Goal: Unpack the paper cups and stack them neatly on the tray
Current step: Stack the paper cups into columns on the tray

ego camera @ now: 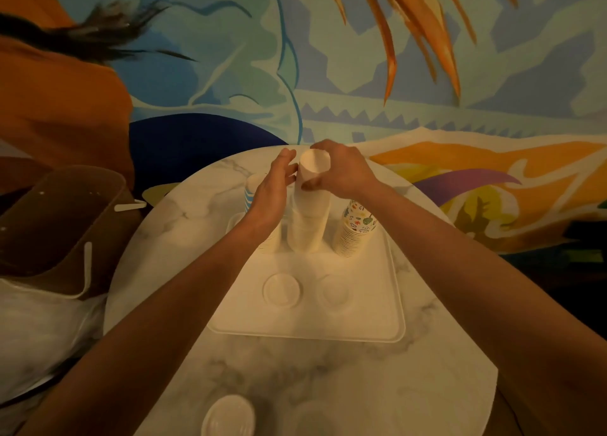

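A tall stack of plain white paper cups (310,212) stands upside down at the far side of the white tray (361,320). My right hand (341,169) grips the top cup of that stack, fingers curled round it. With straight fingers, my left hand (274,189) touches the stack's left side. To the right stands a stack of patterned cups (356,228). A stack with blue stripes (251,192) is on the left, partly hidden behind my left hand. Two round lids (281,288) lie on the tray's near half.
The tray sits on a round marble table (295,376). A white lid (228,416) lies at the table's near edge. A brown bag (56,225) and clear plastic wrapping (42,330) are to the left. A painted wall rises behind.
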The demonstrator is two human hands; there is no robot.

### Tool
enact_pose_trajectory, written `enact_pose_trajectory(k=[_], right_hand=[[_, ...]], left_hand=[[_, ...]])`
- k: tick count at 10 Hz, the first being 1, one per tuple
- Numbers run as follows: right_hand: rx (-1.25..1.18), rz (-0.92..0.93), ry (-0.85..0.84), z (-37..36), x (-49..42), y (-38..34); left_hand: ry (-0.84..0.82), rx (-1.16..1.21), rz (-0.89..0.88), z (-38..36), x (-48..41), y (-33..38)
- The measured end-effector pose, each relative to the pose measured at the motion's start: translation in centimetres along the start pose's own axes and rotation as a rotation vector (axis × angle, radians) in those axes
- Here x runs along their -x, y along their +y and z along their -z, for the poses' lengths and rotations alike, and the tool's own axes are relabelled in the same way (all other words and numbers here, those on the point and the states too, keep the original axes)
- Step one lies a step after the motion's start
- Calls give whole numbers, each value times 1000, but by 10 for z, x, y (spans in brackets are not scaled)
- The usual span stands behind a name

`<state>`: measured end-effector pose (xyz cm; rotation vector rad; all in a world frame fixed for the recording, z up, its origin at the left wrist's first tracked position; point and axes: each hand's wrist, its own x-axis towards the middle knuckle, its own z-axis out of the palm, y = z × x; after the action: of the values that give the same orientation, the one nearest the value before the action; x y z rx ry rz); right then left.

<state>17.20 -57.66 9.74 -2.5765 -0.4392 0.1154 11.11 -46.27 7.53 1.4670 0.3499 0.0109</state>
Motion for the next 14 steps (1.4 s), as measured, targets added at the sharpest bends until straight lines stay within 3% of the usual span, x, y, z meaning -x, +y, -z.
enact_pose_trajectory(k=[5,6,7,9,11,14], right_hand=[[106,-7,-31,-13,3,9],[62,15,31,-11,12,12],[-39,30,136,-8,29,13],[-127,24,192,-12,75,20],[-300,-31,-10,-22,136,30],[-514,-416,-670,-64,226,62]], left_hand=[[-38,-135,-7,1,1,1],[4,-120,-62,5,8,-1],[75,-250,-218,11,23,-7],[133,-293,-250,14,58,-30],[124,-313,-206,15,114,-67],[-69,-539,225,23,204,-130]])
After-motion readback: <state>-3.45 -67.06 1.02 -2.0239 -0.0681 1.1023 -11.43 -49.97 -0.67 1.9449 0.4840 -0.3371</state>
